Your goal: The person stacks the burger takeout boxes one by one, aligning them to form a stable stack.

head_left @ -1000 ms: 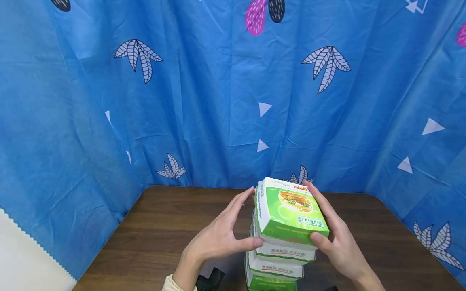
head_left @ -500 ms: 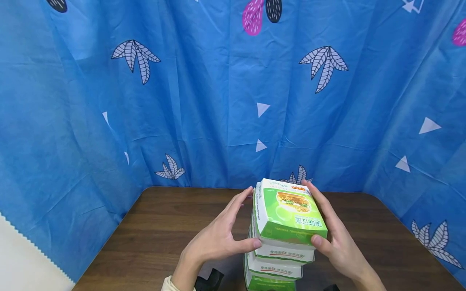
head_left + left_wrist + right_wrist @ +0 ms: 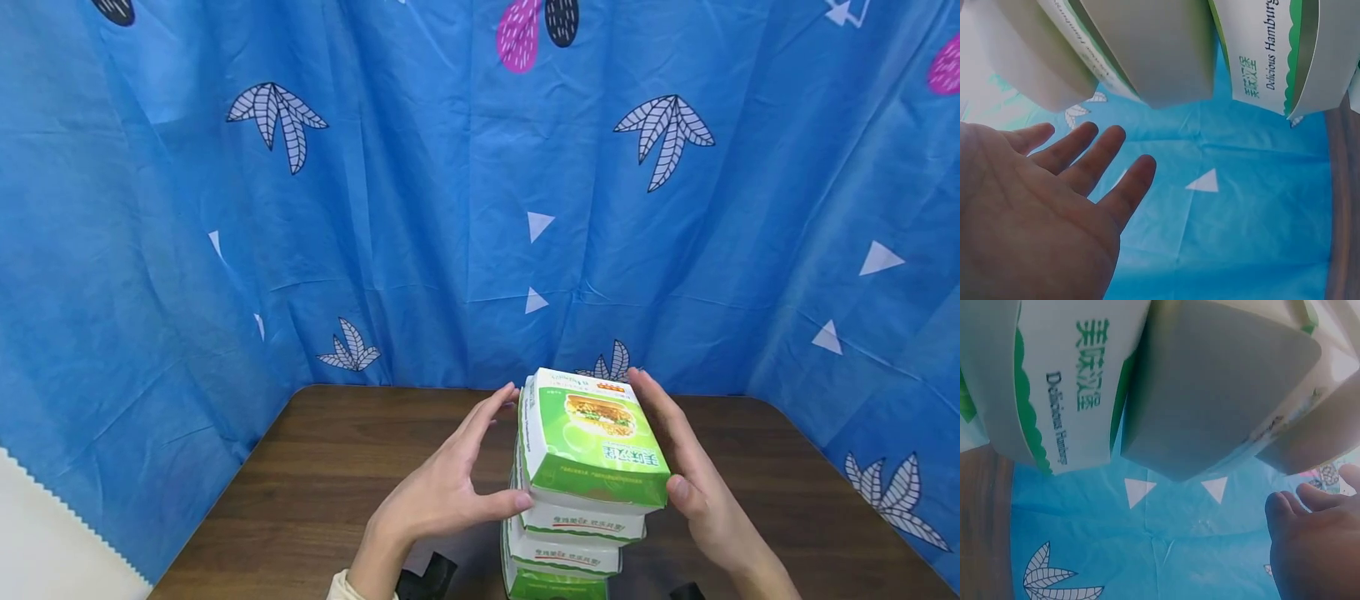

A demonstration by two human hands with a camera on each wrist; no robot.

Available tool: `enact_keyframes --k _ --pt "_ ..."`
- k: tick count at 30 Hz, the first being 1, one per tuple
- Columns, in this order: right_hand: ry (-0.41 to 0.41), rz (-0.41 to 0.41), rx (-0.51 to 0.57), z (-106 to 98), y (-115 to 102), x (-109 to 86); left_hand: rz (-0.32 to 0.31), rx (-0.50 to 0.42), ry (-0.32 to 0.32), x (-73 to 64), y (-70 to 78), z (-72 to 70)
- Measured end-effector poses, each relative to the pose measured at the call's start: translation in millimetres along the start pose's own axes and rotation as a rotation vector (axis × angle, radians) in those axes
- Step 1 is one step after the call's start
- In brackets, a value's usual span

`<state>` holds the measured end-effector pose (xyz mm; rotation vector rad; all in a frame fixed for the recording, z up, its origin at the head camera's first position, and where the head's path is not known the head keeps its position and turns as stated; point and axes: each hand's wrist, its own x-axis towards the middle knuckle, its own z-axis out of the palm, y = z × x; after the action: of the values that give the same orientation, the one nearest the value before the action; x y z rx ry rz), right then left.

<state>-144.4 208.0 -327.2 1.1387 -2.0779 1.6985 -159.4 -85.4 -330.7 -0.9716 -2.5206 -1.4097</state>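
A stack of several hamburger boxes (image 3: pixel 572 523) stands on the table, its layers slightly offset from each other. Its top box (image 3: pixel 600 433) has a green lid with a hamburger picture. To the left is my left hand (image 3: pixel 438 500), fingers extended and thumb near the stack's front corner. In the left wrist view, a gap shows between that hand (image 3: pixel 1041 219) and the white box sides (image 3: pixel 1260 56). My right hand (image 3: pixel 701 492) is at the right of the top box, apart from it, holding nothing. The right wrist view shows its fingers (image 3: pixel 1279 509) below the boxes (image 3: pixel 1210 387).
The dark wooden table (image 3: pixel 352 467) reaches back to a blue patterned curtain (image 3: pixel 420 208) that surrounds it. A black object (image 3: pixel 429 577) is near my left wrist, and another dark piece (image 3: pixel 686 592) shows near the right wrist.
My right hand has come off the top box, its thumb and fingers moving a little to the right. The left hand and the stack keep nearly the same place.
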Motion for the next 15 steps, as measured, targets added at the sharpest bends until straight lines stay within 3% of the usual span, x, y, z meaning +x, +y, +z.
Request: enact_keyframes --k 7,13,15 --pt "0.085 0.01 -0.013 -7.8 3.4 1.0 0.043 0.034 0.068 -4.9 -7.4 -6.6" --pt "0.177 0.152 -0.208 -14.1 7.5 -8.1 -0.071 0.077 0.144 -13.2 -17.4 -12.1" --pt "0.199 0.163 -0.293 -16.9 11.9 -12.1 -0.093 0.11 0.16 -17.2 -22.5 -14.5"
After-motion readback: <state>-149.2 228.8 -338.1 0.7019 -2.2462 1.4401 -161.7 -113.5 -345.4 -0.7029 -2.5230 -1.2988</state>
